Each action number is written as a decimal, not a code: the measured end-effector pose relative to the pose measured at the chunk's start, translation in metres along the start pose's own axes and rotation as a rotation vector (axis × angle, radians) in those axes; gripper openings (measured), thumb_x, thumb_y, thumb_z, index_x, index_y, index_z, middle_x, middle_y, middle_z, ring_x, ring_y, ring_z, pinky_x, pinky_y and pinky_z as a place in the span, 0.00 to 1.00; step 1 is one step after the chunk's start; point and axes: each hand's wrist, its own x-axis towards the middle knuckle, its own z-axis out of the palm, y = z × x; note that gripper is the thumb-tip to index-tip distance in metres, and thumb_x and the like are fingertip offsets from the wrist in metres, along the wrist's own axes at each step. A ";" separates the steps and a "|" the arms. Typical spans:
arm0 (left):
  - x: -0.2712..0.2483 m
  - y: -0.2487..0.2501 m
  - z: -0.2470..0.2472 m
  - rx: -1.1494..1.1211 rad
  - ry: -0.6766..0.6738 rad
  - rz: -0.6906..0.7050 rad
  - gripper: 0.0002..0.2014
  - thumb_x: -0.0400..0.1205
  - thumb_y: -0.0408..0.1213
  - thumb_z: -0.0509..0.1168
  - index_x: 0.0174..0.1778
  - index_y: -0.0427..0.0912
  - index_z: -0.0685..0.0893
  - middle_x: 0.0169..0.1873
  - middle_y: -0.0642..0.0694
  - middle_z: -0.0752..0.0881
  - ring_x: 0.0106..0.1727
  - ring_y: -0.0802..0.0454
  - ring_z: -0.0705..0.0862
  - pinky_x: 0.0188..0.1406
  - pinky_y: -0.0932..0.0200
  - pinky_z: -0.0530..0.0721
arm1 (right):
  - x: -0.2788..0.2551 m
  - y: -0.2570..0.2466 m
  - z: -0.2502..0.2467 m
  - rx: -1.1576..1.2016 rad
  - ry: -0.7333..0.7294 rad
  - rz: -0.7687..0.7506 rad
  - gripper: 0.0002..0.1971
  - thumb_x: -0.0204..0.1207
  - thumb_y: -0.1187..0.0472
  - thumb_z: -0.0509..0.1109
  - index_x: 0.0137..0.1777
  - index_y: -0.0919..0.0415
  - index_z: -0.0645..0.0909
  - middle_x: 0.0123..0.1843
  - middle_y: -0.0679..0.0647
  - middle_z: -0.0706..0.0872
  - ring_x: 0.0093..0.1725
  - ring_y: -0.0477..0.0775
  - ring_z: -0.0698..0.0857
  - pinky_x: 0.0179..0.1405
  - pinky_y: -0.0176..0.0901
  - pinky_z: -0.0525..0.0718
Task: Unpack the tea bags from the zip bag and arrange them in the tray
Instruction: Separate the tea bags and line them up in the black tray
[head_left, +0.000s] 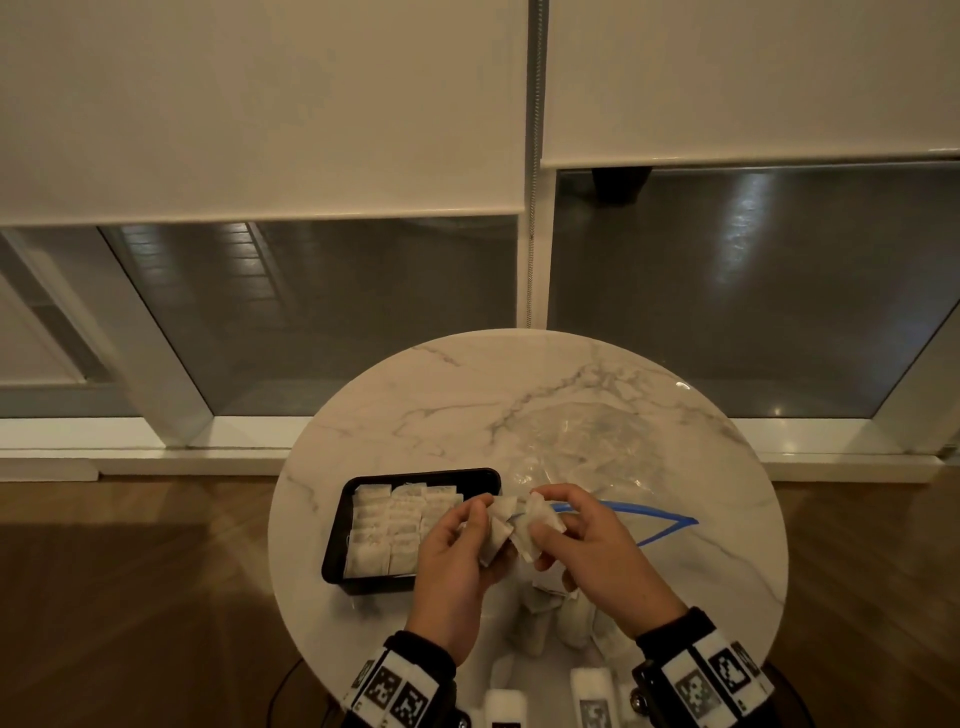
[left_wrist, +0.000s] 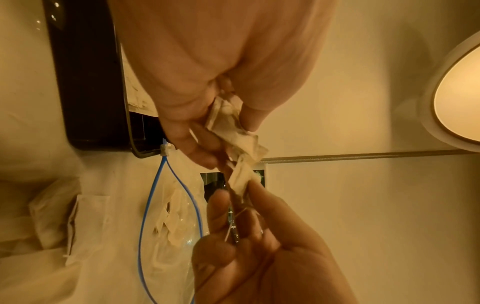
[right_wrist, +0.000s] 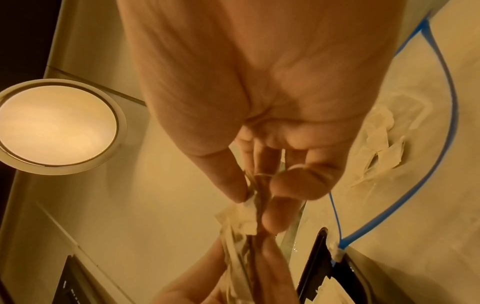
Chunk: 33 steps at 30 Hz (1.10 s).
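A cluster of tea bags (head_left: 511, 525) is held above the worktop (head_left: 467, 395), pinched between the left hand (head_left: 457, 561) and right hand (head_left: 587, 545), just beside the black tray (head_left: 332, 551) already lined with bags; the blue-edged zip bag (head_left: 597, 447) lies behind them.
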 end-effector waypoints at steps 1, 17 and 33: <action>0.000 0.001 0.000 -0.037 0.015 -0.005 0.11 0.88 0.37 0.64 0.60 0.38 0.88 0.53 0.38 0.93 0.52 0.43 0.90 0.52 0.46 0.89 | 0.001 0.001 0.000 0.002 0.014 0.002 0.13 0.82 0.60 0.71 0.63 0.47 0.80 0.44 0.53 0.93 0.39 0.49 0.88 0.32 0.40 0.81; 0.007 0.000 -0.018 0.164 0.101 0.069 0.09 0.85 0.29 0.68 0.54 0.43 0.92 0.55 0.37 0.90 0.56 0.40 0.90 0.45 0.47 0.93 | 0.006 0.007 0.009 0.178 0.076 -0.040 0.16 0.78 0.71 0.73 0.58 0.49 0.87 0.48 0.56 0.92 0.40 0.49 0.89 0.41 0.43 0.87; 0.008 0.006 -0.024 0.130 0.107 0.033 0.05 0.84 0.32 0.70 0.52 0.35 0.89 0.51 0.36 0.90 0.50 0.42 0.90 0.40 0.52 0.91 | -0.002 0.046 -0.009 -0.300 0.350 0.035 0.11 0.76 0.68 0.72 0.51 0.51 0.88 0.46 0.45 0.91 0.49 0.45 0.89 0.55 0.44 0.88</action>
